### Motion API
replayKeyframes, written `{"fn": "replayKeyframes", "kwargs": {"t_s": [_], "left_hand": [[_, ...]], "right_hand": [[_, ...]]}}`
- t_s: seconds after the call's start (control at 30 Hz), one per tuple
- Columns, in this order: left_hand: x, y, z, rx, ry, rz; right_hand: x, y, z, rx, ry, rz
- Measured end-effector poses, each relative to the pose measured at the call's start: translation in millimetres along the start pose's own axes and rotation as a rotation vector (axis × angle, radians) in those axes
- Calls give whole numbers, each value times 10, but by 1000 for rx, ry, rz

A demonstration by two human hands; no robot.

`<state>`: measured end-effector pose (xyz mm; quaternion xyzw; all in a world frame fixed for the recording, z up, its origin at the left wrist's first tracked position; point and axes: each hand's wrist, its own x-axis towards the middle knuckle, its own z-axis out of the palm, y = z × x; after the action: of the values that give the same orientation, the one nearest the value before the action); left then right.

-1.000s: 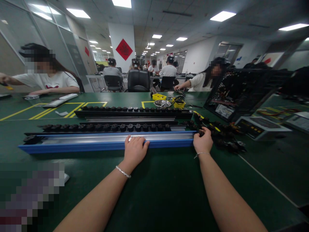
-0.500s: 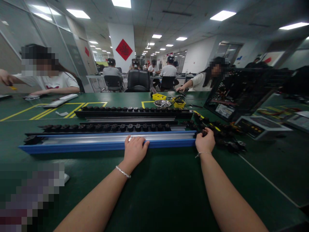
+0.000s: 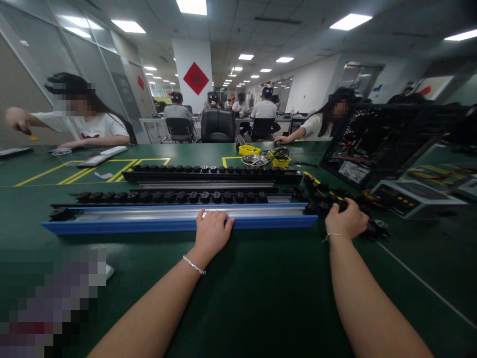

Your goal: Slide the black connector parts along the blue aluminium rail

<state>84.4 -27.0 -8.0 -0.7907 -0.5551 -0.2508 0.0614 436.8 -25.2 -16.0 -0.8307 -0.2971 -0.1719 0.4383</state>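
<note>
A long blue rail with a silvery channel inside lies across the green table. My left hand is closed over its near edge, around the middle. One black part sits in the channel's left end. Just beyond the right end, my right hand has thumb and fingers pinched on a small black part, beside a pile of similar black parts. Behind the blue rail runs a row of black wheel-like parts.
Farther back are another black row, a metal dish and yellow trays. At right stand an open computer case and a power supply box. A person sits at the left, another at the back right.
My right hand has moved right, away from the rail's end toward the pile, with a black part at its fingertips. My left hand has stayed on the rail. The view has shifted slightly.
</note>
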Motion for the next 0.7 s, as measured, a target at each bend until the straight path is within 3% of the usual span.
{"fn": "replayKeyframes", "kwargs": {"t_s": [0.13,0.23,0.3,0.4,0.47,0.53,0.63,0.7], "left_hand": [[21,8,-6,3,-53,-14],[75,-18,-86,-26,-156,-39],[123,-78,-216,-38,-255,-10],[198,-283,-521,22,-273,160],[249,-518,-758,125,-246,218],[298,-836,-987,251,-212,166],[346,-1428,-1273,424,-146,-14],[338,-1861,-1410,475,-150,-170]], "right_hand": [[52,54,35,-140,6,-44],[55,76,72,-203,10,-49],[52,84,97,-186,13,-74],[58,93,134,-127,47,-77],[69,100,145,-94,64,-42],[79,104,139,-72,54,-3],[85,87,115,-53,81,-21],[74,41,106,-46,123,-121]]}}
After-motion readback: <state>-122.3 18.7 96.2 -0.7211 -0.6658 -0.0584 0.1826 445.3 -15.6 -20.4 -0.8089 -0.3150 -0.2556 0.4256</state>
